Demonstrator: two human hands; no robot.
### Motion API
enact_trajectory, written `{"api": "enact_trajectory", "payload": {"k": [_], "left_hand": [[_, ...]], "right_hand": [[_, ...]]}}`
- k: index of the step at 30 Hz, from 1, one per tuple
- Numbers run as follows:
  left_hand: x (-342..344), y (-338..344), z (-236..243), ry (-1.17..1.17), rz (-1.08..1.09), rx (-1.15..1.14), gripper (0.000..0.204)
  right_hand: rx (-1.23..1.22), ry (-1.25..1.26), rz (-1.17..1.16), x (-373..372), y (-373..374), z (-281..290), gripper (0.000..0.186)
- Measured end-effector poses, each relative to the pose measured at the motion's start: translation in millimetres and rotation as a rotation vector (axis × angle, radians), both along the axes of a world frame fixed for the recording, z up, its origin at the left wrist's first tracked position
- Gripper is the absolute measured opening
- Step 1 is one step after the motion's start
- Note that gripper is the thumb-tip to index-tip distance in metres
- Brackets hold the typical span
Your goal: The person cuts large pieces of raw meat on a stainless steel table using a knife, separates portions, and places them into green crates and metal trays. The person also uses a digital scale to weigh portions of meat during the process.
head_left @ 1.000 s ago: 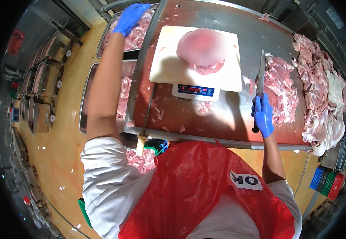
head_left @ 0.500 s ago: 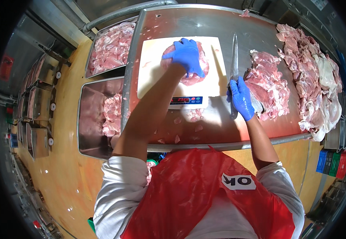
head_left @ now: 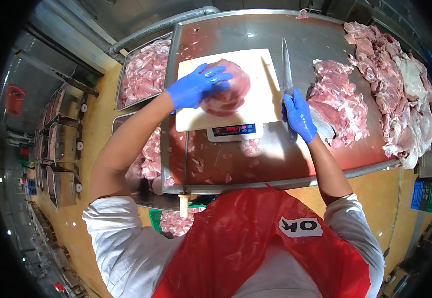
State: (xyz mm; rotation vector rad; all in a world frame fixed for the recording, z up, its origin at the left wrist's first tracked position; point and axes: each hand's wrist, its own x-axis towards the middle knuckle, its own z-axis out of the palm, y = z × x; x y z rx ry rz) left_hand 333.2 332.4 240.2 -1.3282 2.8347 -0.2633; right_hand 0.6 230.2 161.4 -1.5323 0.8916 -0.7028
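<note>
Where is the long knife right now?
In the head view, right of centre: the long knife is in the right hand, blade pointing away, between the white board on the scale and the nearest raw meat pile.

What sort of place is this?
Probably a meat-processing room: raw meat is piled on a steel table, a digital scale sits there under a white board, and the gloved right hand holds a long knife.
</note>
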Motion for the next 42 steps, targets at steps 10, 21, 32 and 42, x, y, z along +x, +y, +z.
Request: {"api": "enact_trajectory", "payload": {"k": [10, 21, 32, 42], "left_hand": [[-24.6, 49.5, -12.6, 0.668, 0.557, -0.162, 0.046], [-50.6, 26.4, -47.2, 1.416, 0.897, -0.034, 0.065], [54.7, -30.1, -18.9, 1.029, 0.505, 0.664, 0.069], [-37.8, -25.2, 4.3, 0.455, 0.529, -0.054, 0.040]], "right_hand": [[0.034, 0.030, 0.052, -19.8, -12.1, -3.6, 0.016], [-0.018, 0.036, 0.213, 72.1, -36.9, 10.6, 0.022], [0.077, -0.049, 0.320, 84.4, -28.8, 1.2, 0.022], [0.439, -0.130, 0.213, 65.3, 6.3, 3.3, 0.018]]}}
